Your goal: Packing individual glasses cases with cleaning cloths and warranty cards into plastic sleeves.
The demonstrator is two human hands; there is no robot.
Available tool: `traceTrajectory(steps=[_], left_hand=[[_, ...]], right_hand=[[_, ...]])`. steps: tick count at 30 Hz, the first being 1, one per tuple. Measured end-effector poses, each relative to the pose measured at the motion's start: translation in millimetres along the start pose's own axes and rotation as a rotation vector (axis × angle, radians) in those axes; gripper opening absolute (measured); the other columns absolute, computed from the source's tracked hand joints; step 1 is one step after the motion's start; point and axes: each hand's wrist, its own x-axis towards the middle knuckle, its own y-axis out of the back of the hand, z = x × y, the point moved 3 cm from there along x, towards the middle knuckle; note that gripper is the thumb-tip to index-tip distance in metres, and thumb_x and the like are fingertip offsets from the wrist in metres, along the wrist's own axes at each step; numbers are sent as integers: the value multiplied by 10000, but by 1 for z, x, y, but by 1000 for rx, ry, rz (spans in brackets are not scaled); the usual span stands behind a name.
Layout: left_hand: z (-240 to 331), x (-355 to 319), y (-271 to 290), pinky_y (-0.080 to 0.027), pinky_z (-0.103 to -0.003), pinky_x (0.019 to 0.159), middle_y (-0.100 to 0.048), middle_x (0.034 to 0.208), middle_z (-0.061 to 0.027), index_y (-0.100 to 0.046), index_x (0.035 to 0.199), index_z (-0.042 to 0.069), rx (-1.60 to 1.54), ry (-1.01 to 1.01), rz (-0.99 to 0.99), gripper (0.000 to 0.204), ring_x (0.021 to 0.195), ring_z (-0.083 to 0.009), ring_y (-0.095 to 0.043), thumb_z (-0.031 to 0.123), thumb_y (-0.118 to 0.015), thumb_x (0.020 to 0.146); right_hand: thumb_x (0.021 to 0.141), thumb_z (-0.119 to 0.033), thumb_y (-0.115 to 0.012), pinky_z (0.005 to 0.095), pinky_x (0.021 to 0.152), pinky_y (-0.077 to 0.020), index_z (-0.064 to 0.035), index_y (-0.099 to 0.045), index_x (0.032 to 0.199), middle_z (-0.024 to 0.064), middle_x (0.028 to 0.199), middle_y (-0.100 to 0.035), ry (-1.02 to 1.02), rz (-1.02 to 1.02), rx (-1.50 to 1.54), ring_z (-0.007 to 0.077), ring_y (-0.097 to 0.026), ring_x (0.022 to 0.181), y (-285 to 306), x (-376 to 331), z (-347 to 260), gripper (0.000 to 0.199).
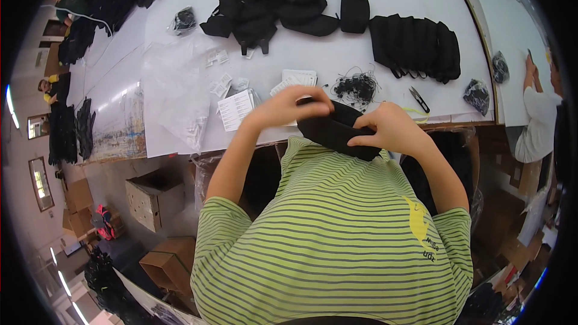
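In front of my chest, at the table's near edge, is a soft black fabric pouch (330,132) with its opening facing up. My right hand (391,127) grips its right side, thumb and fingers pinching the rim. Over its left end is my left hand (293,108), slightly blurred, its fingers curled together; whatever they pinch is hidden. Just beyond the pouch lie a tangle of thin black strings (356,88) and a stack of white printed tags (294,79). More white tags (236,110) sit left of my left hand.
Black pouches stand in a row (415,47) at the right, with a loose black pile (265,9) farther back. Small black-handled snips (419,100) and a bagged black bundle (476,96) lie near the right edge. Clear plastic (174,96) covers the left. Another person's arm (531,78) shows far right.
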Motion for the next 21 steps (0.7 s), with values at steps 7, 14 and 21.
traceTrajectory(steps=[7,14,21], left_hand=[[-227,-33,166,-506,-377,781,-663,999,-162,-651,975,1,1008,1021,282,535,943,-316,-635,382,-798,631],[-252,-40,174,-502,-381,761,-671,1003,-119,-667,953,57,1041,998,208,406,953,-299,-637,236,-814,619],[-42,17,103,-446,-242,701,-650,809,-42,-637,894,24,108,-78,763,168,747,-118,-580,154,-684,798]], right_hand=[[725,-369,-722,306,549,-454,-62,-721,789,94,607,-626,-102,7,-42,243,-575,519,4,-4,-7,314],[703,-258,-769,260,444,-377,-48,-711,742,62,521,-584,-63,211,41,179,-486,402,11,-13,-1,221],[744,-329,-709,328,450,-394,-116,-716,736,72,487,-542,57,381,-300,254,-527,439,21,0,1,213]])
